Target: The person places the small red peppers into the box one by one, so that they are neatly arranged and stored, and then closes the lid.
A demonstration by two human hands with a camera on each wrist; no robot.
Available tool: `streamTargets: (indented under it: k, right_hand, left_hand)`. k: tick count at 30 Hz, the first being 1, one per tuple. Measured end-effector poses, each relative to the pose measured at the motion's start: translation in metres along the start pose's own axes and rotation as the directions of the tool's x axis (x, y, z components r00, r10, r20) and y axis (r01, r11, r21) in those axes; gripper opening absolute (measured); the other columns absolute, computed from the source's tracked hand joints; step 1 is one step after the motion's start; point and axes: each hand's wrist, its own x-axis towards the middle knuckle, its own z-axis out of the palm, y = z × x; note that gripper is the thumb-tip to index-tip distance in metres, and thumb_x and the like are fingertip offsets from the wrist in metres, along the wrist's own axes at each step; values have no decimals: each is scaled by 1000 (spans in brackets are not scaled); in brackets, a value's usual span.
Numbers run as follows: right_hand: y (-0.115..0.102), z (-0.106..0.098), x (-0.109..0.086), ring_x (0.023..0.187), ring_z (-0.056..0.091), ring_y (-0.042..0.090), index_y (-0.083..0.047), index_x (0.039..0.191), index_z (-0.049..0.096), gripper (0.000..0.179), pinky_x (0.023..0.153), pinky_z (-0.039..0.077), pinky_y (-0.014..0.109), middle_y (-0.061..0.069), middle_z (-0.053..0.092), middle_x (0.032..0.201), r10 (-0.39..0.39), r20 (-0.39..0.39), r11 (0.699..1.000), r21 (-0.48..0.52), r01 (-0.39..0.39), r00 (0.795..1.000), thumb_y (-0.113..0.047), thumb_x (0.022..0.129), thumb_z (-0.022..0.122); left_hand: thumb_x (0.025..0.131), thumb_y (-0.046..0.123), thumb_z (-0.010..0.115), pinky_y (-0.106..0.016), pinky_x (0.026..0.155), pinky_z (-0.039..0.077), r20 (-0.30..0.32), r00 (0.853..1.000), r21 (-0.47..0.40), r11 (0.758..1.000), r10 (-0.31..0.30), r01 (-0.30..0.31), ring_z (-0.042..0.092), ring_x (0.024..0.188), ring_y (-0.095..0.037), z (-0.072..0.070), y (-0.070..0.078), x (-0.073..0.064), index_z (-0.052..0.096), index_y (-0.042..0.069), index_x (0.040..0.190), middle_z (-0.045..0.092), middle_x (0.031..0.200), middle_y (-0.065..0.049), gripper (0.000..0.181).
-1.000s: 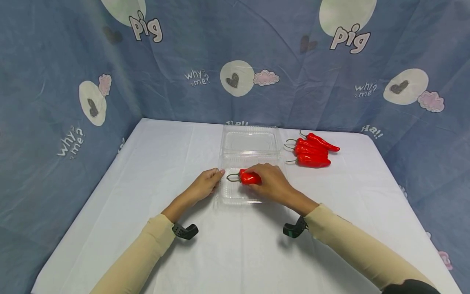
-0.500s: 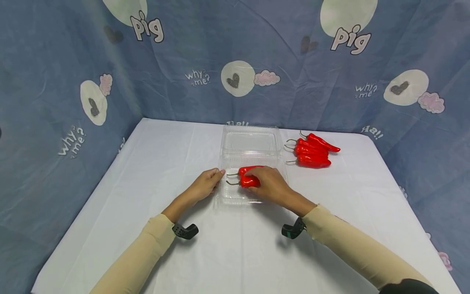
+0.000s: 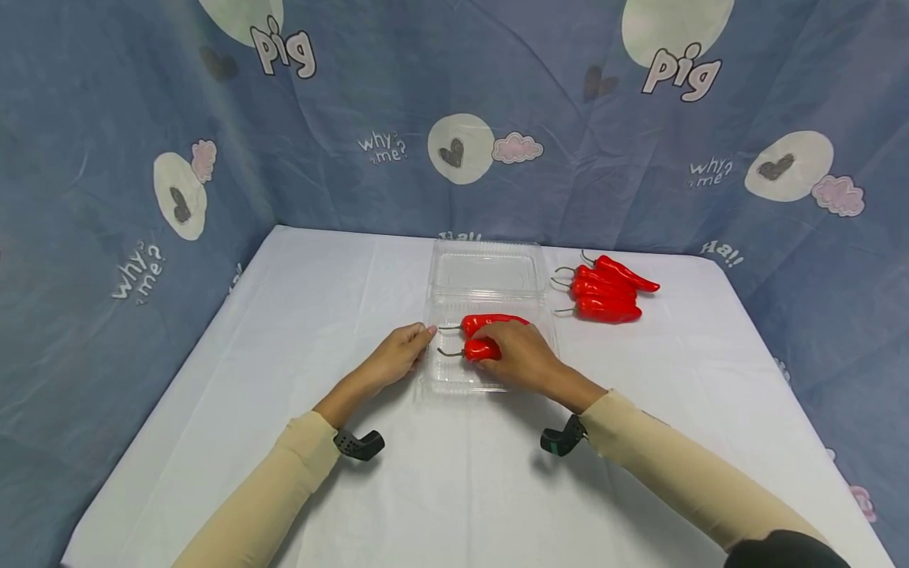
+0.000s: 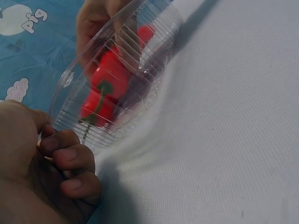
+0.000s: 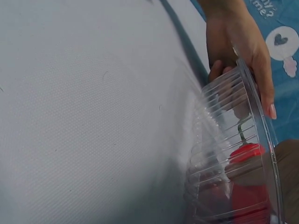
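A blue printed cloth [image 3: 319, 197] hangs behind and along both sides of the table [image 3: 213, 379], which wears a white cover. My tan left sleeve [image 3: 263, 489] and right sleeve [image 3: 696, 465] stretch over it from the near side. The clear plastic container [image 3: 454, 380] sits by the middle of the table's far edge, its lid [image 3: 488, 272] folded back towards that edge and its tray nearer me.

Towards the table's far right corner lie four red peppers [image 3: 604, 290], bunched together, stems towards the left edge. My right hand [image 3: 524, 353] is in the tray, fingers and thumb curled round the nearer pepper [image 3: 481, 349]; through the ribbed plastic I can't tell whether that one touches the tray's floor. My left hand [image 3: 394, 355] pinches the tray's rim on the side facing the table's left edge, the other fingers curled beneath.

Just beyond the pepper I hold, the farther pepper [image 3: 490, 319] lies in the tray, partly covered by my fingers. Both of these have thin green stems pointing to the table's left edge.
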Motion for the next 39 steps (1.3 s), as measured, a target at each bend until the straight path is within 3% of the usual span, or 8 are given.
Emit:
streamTargets:
  k: [39]
  right_hand:
    - [-3, 1, 1, 113, 60, 22, -13, 126, 68, 51, 103, 42, 51, 2, 70, 119, 56, 60, 998, 9, -57, 997, -26, 80, 88]
  left_hand:
    - [109, 35, 46, -23, 50, 29, -11, 1000, 14, 1000, 19, -19, 35, 55, -12, 1, -1, 0, 43, 10, 76, 40, 64, 2, 41]
